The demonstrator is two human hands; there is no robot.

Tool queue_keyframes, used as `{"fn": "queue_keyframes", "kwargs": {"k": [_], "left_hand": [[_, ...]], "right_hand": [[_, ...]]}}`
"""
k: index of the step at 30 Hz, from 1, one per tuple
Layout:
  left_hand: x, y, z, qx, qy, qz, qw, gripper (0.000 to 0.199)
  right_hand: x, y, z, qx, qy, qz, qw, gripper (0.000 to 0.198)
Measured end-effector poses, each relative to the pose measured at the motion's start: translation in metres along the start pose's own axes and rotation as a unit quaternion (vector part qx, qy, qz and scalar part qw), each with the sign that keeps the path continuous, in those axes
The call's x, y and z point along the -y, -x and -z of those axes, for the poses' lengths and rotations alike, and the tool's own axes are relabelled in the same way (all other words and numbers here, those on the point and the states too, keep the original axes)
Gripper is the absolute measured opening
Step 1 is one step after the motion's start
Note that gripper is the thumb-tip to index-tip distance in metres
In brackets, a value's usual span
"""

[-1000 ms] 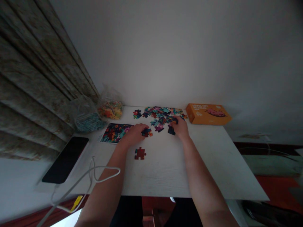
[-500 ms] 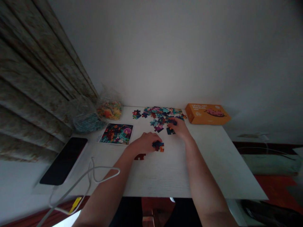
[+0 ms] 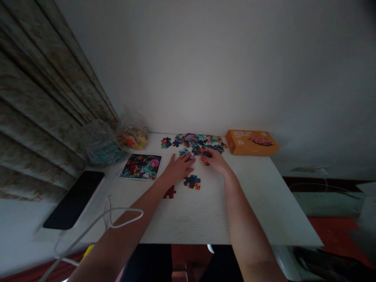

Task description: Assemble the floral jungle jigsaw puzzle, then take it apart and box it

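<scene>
My left hand (image 3: pixel 178 167) lies with its fingers spread and stretched forward. Its fingertips reach a pinkish-purple puzzle piece (image 3: pixel 192 156) at the front of the loose pile. My right hand (image 3: pixel 216 159) is curled round a dark blue and orange puzzle piece (image 3: pixel 206 155), partly covered by the fingers. Beyond both hands spreads the pile of jigsaw pieces (image 3: pixel 188 138). Nearer me are some joined pieces (image 3: pixel 192 182) in blue, red and orange. A dark red piece (image 3: pixel 169 192) sits beside my left forearm, which partly covers it.
A picture card (image 3: pixel 141 167) lies left of the pieces, with a black phone (image 3: pixel 75 199) and white cable (image 3: pixel 123 224) nearer me. Two clear bags of pieces (image 3: pixel 105 150) (image 3: pixel 133 137) stand by the curtain. An orange puzzle box (image 3: pixel 252 143) is at the back right of the white table (image 3: pixel 264 203).
My left hand has let go of the joined pieces and moved forward to the pile, fingers spreading. My right hand has shifted slightly left; the dark piece by it has left its earlier spot.
</scene>
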State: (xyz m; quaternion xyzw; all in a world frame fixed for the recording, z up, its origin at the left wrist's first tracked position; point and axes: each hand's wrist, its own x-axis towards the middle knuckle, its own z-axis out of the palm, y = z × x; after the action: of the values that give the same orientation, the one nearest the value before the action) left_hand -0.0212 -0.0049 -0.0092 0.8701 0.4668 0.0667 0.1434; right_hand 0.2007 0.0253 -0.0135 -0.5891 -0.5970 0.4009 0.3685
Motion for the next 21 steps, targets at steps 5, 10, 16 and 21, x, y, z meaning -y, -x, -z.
{"fn": "queue_keyframes", "kwargs": {"k": [5,10,16,21], "left_hand": [[0.027,0.013,0.019,0.013,-0.009,0.061,0.998,0.042],[0.029,0.006,0.029,-0.029,0.0,0.097,0.995,0.031],[-0.027,-0.042,0.017,-0.11,0.009,0.164,0.98,0.043],[-0.06,-0.07,0.006,-0.123,-0.026,0.244,0.962,0.048]], "right_hand": [[-0.007,-0.008,0.005,-0.085,0.02,-0.003,0.996,0.029],[-0.007,-0.009,0.008,-0.159,0.029,0.017,0.987,0.034],[-0.007,-0.011,0.015,-0.248,0.061,0.041,0.966,0.041],[-0.012,-0.014,0.015,-0.243,0.062,0.065,0.966,0.042]]}}
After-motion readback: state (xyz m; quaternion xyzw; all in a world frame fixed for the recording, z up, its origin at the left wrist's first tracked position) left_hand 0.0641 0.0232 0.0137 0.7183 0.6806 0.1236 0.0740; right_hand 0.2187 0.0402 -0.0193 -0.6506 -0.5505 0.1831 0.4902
